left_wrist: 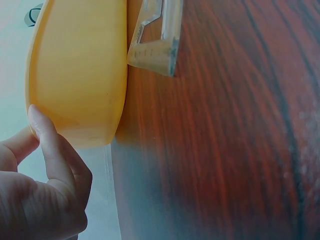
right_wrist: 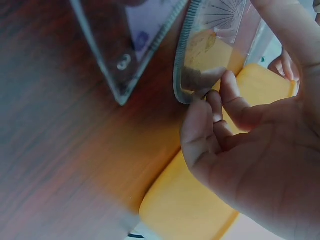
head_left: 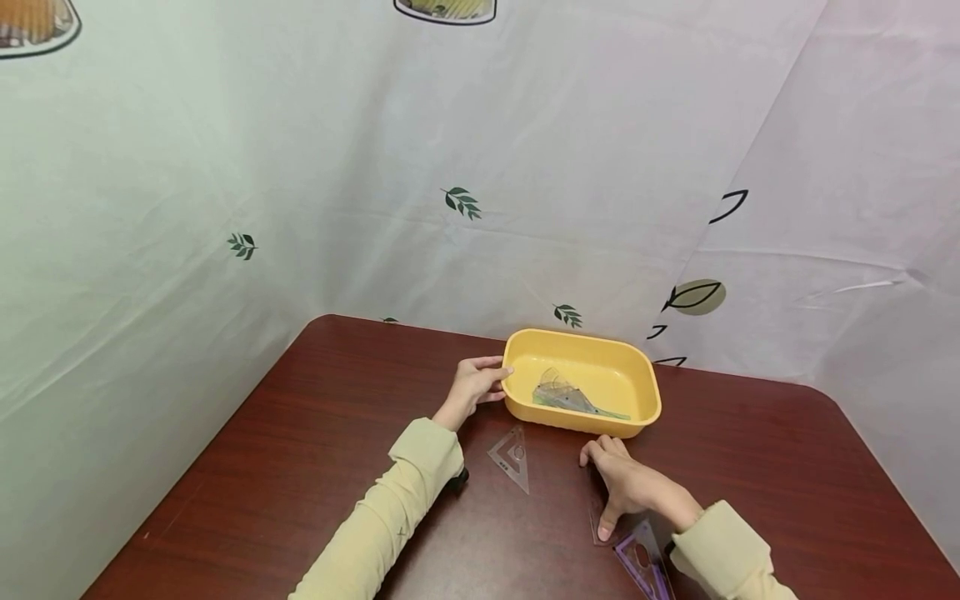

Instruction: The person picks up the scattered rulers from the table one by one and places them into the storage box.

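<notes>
A yellow plastic basin (head_left: 641,354) stands at the table's far edge, holding a crumpled see-through greyish piece with green along it (head_left: 558,395). My left hand (head_left: 476,385) pinches the basin's left rim, thumb over the edge. The right hand (head_left: 630,487) is in front of the basin, its fingers and thumb spanning a clear protractor (right_wrist: 220,20) with radiating lines. Much of the protractor is hidden by that hand in the head view. Below it lies a clear triangle with a purple area (head_left: 633,567). Between the hands, a clear set square (head_left: 498,456) lies on the table.
The dark red-brown wooden table (head_left: 300,433) has rounded far corners. A pale cloth (head_left: 360,167) with leaf prints hangs behind and along the sides. The basin's back stands close to this cloth.
</notes>
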The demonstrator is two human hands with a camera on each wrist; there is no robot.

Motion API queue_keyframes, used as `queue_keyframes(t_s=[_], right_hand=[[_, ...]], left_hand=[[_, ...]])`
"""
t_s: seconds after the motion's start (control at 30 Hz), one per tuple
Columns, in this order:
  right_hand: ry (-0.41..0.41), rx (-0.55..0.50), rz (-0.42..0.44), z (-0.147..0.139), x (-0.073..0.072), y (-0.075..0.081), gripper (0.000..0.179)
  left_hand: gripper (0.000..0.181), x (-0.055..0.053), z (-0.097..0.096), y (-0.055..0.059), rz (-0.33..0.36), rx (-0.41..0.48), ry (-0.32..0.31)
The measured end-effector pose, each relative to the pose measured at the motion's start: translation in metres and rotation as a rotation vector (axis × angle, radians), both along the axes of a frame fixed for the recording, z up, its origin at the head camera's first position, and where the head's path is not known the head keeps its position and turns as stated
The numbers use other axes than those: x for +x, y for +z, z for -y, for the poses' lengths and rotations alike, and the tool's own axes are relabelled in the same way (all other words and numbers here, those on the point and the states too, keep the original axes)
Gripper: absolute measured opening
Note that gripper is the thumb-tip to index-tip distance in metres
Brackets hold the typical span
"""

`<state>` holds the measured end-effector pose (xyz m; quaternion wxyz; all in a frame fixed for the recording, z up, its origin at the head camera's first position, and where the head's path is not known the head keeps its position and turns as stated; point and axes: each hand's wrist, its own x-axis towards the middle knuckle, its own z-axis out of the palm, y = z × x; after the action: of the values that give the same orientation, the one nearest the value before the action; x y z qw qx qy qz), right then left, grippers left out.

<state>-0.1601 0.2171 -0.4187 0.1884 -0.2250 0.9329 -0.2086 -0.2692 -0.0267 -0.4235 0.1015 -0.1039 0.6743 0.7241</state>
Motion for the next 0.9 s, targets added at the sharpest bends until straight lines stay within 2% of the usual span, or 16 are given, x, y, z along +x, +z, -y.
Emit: queue_keyframes(t_s=[0.13,0.23,0.37,0.53,0.7,0.83,0.9], right_hand=[[0.001,0.019,-0.046,0.000,0.001,0.000,0.084],[-0.015,0.018,-0.036,0.000,0.002,0.000,0.085],[-0.015,-0.017,-0.011,-0.002,0.000,-0.001,0.085],[0.033,-0.095,-0.022,-0.008,-0.002,-0.002,0.078],[0.056,-0.235,0.019,-0.013,-0.007,0.002,0.061],[0.060,-0.327,0.064,-0.015,-0.015,0.005,0.031],[0.051,-0.381,0.113,-0.017,-0.019,0.006,0.019]], left_hand=[[0.041,-0.001,0.000,-0.002,0.001,-0.004,0.002],[0.041,-0.001,0.000,0.000,0.001,-0.005,-0.007],[0.040,0.001,0.001,0.001,-0.003,-0.007,-0.003],[0.037,0.002,0.001,0.000,-0.026,-0.010,0.000],[0.038,0.001,0.002,-0.001,-0.018,-0.005,-0.011],[0.041,-0.002,0.001,-0.003,-0.008,-0.004,-0.009],[0.041,-0.002,0.000,-0.004,-0.011,-0.003,-0.010]])
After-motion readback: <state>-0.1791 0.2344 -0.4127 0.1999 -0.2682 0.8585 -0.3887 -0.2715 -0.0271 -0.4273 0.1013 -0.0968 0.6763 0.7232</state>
